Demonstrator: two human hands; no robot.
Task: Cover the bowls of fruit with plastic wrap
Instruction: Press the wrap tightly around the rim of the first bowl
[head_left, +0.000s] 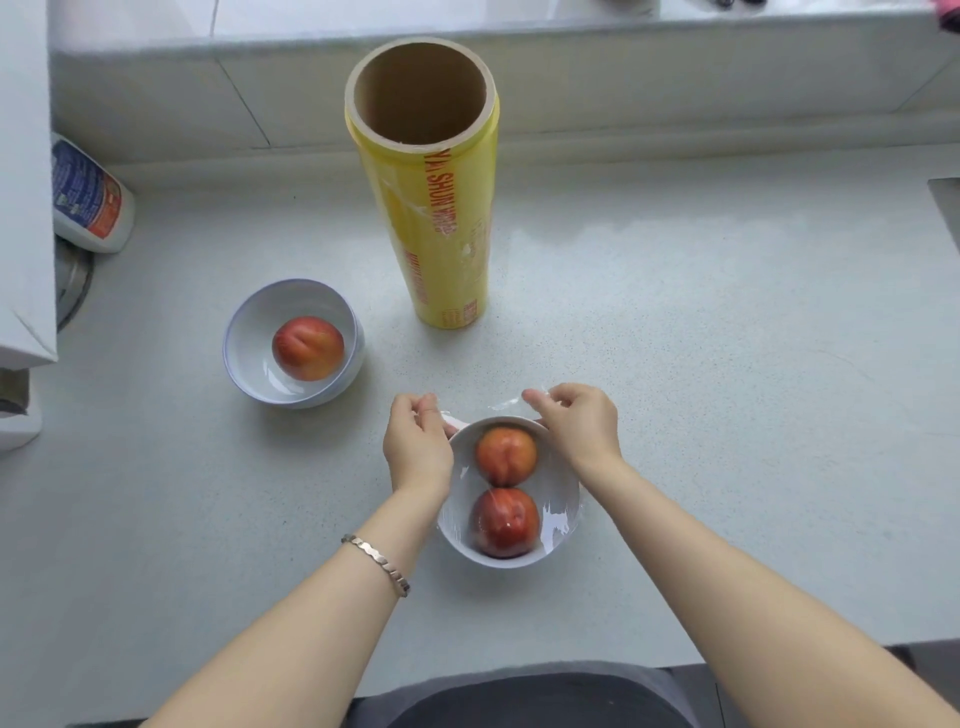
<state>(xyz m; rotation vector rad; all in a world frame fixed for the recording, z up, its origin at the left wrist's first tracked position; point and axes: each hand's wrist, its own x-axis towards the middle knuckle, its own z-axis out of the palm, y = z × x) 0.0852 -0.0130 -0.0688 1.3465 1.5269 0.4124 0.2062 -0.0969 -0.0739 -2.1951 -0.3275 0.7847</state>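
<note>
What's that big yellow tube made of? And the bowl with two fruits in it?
Yellow roll: a brown, matte core that looks like cardboard, wound in thin, glossy plastic film. Near bowl: probably glazed ceramic, white, smooth and shiny, though hard plastic is possible.

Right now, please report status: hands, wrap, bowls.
Left hand, right hand pinch wrap over near bowl. Far bowl looks covered. Roll upright behind, nothing blocking.

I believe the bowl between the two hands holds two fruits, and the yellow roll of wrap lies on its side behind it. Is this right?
No. In the head view the yellow roll of wrap stands upright, not on its side. The bowl between the left hand and the right hand holds two fruits.
</note>
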